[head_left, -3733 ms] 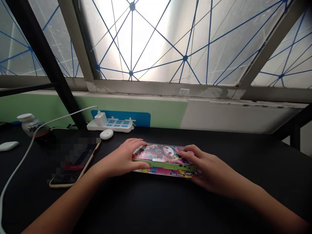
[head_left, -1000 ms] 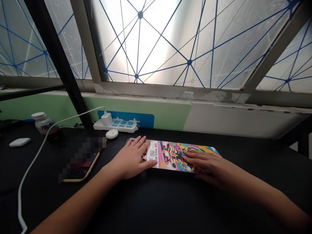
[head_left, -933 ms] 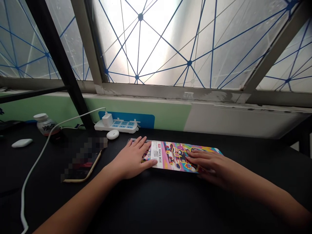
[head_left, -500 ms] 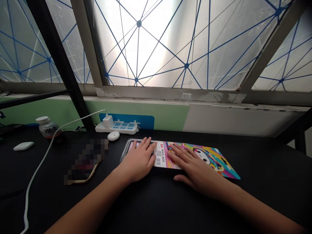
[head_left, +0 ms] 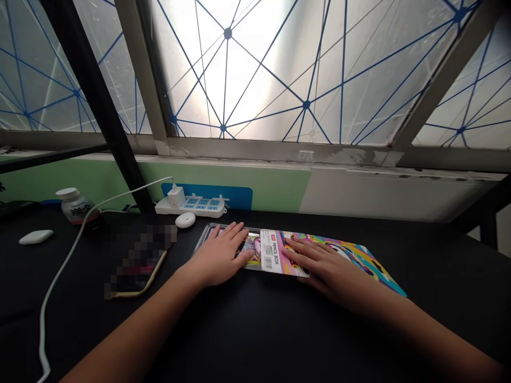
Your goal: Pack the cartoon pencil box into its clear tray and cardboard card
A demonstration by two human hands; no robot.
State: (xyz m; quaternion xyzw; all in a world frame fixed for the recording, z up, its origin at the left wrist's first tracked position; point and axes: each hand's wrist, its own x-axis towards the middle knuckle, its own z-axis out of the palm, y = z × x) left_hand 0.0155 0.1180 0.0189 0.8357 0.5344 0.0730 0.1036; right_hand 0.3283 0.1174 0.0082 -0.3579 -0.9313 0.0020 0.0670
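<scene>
Phone (head_left: 139, 266) left of pencil box (head_left: 272, 255), power strip (head_left: 199, 206) behind

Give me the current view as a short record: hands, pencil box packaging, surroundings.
Left hand: laid over the transparent case
Right hand: fingers across the printed card; grip unclear
Card position: right of the case's visible part, "PENCIL BOX" at its left end
Left side: phone, bottle
Behind: power strip, white round object in front
Surface: black table
</scene>
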